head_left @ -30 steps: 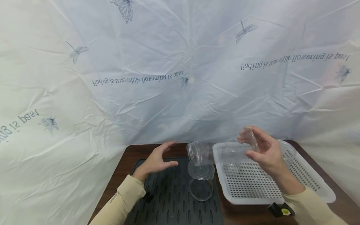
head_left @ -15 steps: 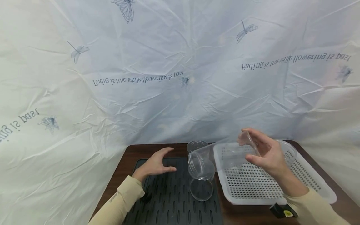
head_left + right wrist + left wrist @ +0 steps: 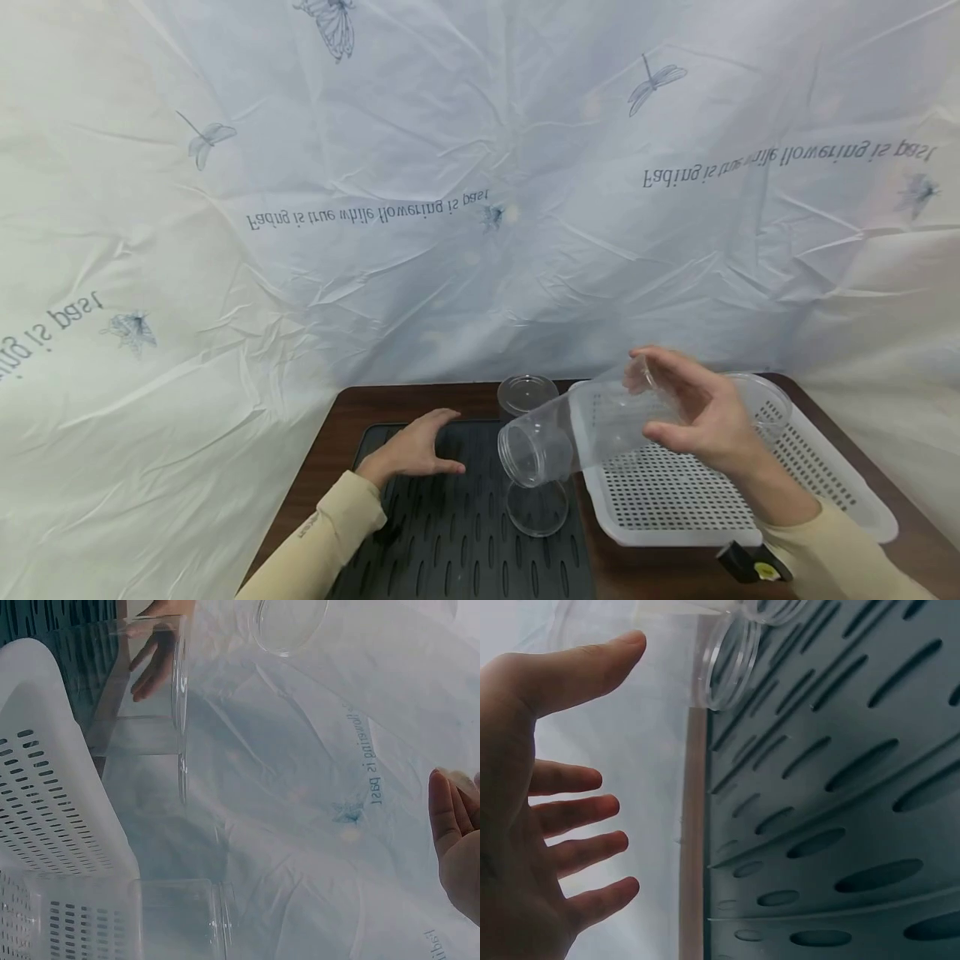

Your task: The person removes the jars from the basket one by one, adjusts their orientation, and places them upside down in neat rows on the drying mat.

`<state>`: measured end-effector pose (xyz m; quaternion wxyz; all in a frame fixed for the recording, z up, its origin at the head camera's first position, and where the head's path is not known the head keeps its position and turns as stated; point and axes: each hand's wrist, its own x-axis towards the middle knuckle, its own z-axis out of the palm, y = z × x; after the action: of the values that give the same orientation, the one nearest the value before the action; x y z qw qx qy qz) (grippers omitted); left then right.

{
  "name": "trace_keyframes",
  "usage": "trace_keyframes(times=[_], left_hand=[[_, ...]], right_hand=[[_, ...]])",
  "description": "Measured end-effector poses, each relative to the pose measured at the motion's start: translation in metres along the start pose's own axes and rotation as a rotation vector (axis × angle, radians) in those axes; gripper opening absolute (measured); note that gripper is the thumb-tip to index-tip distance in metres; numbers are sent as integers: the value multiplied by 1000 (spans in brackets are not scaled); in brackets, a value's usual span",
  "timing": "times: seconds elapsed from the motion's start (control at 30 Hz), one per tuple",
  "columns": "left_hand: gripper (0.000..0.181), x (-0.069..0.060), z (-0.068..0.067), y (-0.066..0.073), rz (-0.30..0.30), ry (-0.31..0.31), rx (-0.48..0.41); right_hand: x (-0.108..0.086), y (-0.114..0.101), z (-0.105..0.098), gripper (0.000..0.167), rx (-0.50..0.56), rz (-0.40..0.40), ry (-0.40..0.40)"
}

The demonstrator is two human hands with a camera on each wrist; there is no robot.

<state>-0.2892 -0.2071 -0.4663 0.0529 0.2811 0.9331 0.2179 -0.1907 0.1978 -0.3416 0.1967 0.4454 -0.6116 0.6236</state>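
My right hand (image 3: 701,412) holds a long clear plastic jar (image 3: 600,425) by its right end, between thumb and fingers. The jar is tilted, its ringed left end lower and over the dark slotted mat (image 3: 457,533). On the mat's right side stand other clear jars: a back jar (image 3: 527,390) and a front jar (image 3: 537,510), the middle one hidden behind the held jar. My left hand (image 3: 408,450) hovers above the mat with thumb and fingers spread, holding nothing; the left wrist view shows the same hand (image 3: 532,780) apart from the jars.
A white perforated basket (image 3: 615,533) stands on the brown table (image 3: 345,417), right of the mat. Inside it, at the back right, is another clear jar (image 3: 768,404). A pale printed curtain (image 3: 420,292) hangs close behind the table.
The held jar's left end has swung down and nearer, from over the back jar to over the middle one. My left hand has sunk slightly. The standing jars have stayed put.
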Motion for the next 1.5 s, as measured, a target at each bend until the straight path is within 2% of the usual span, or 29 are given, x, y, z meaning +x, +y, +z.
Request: trace_keyframes(times=[0.1,0.47,0.73,0.83,0.97,1.07,1.2,1.27,1.37,1.5], left_hand=[[89,1,4,-2,-19,-19,30],[95,2,14,-11,-36,-61,98],[98,1,18,-14,-90,-115,137],[99,0,20,-15,-98,-126,148],[99,0,23,-16,-99,-137,158],[99,-1,26,-16,-109,-147,172],[99,-3,31,-18,-133,-159,185],[99,-3,34,-19,-138,-162,190],[99,-3,36,-20,-140,-162,196],[99,-3,37,-20,-143,-159,204]], right_hand=[[0,1,1,78,7,-18,-20],[6,-3,7,78,-83,-2,-112],[6,-8,12,79,-213,121,-150],[6,-7,14,79,-202,100,-170],[7,-3,19,80,-180,24,-194],[6,0,23,80,-249,-14,-214],[3,2,29,81,-429,-43,-238],[2,4,33,81,-486,-56,-258],[2,6,39,79,-505,-69,-294],[1,7,46,75,-495,-38,-331]])
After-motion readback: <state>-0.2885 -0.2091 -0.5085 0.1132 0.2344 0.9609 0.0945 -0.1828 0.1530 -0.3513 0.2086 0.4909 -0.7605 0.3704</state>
